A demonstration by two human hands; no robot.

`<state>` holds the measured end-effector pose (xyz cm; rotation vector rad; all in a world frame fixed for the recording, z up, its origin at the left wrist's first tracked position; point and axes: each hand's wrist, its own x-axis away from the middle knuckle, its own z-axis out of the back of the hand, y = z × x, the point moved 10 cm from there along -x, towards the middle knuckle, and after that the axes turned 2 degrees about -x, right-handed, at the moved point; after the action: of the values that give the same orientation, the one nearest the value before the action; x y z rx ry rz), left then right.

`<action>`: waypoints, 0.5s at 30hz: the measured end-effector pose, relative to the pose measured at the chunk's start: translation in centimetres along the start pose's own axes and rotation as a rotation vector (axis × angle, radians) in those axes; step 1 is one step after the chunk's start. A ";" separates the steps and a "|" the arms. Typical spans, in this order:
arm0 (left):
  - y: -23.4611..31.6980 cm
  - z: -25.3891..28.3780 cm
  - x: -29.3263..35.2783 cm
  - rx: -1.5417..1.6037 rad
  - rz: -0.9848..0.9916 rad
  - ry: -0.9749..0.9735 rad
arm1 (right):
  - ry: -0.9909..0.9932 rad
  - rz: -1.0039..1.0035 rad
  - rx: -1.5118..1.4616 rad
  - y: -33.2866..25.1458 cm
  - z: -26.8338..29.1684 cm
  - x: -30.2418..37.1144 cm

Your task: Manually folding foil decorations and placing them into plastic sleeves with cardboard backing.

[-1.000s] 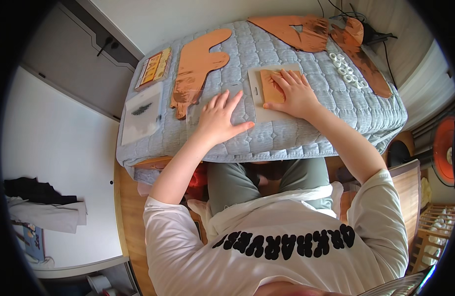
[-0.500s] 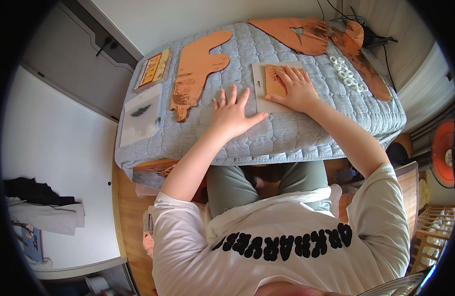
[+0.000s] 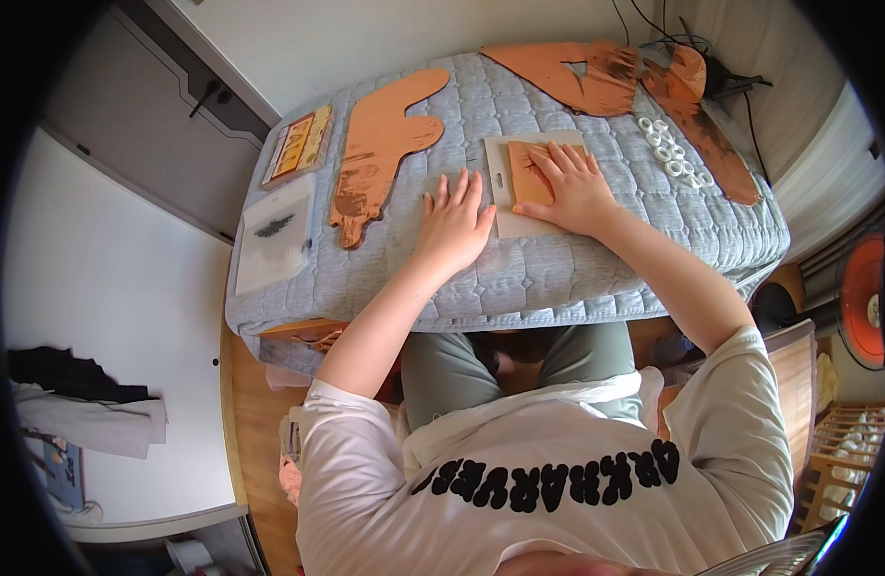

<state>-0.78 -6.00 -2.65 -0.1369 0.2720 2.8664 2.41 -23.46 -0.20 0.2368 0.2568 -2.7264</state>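
**A:** How do the 2 hands lie now?

**B:** Both are open, palms down. The left hand (image 3: 452,227) rests on the quilted bed (image 3: 529,280) at 8 o'clock from the pale card (image 3: 519,228), its fingers slightly apart. The right hand (image 3: 581,197) is spread over the tan sheet (image 3: 519,182), which lies on that card. I can't tell how hard it presses.

**A:** What differs from 0.5 s ago?

**B:** The left thumb. It stuck out to 2 o'clock then, at the card's edge; now it is drawn in closer to the fingers, its tip just beside that edge. The right hand keeps its place on the sheet.

**A:** And from 1.0 s ago?

**B:** The left hand lay farther toward 9 o'clock, thumb flung wide. It has come nearer the card.

**A:** What else is around the card?

**B:** A long orange cutout (image 3: 373,139) at 9 o'clock, a cluster of white rings (image 3: 665,154) at 3, and a broad, dark-smudged orange piece (image 3: 548,72) at 1.
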 end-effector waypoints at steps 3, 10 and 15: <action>0.3 0.3 0.7 0.038 -0.022 0.007 | -0.009 -0.022 0.002 0.2 0.1 0.2; 0.5 0.3 -0.3 0.018 0.101 0.010 | 0.006 -0.014 -0.009 0.2 0.3 0.5; 0.9 -0.1 -1.2 0.008 0.109 0.009 | -0.011 0.006 -0.020 -0.1 0.4 2.9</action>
<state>0.20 -7.17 -2.49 -0.1370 0.3021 2.9733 -0.29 -24.49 -0.40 0.2160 0.2797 -2.7167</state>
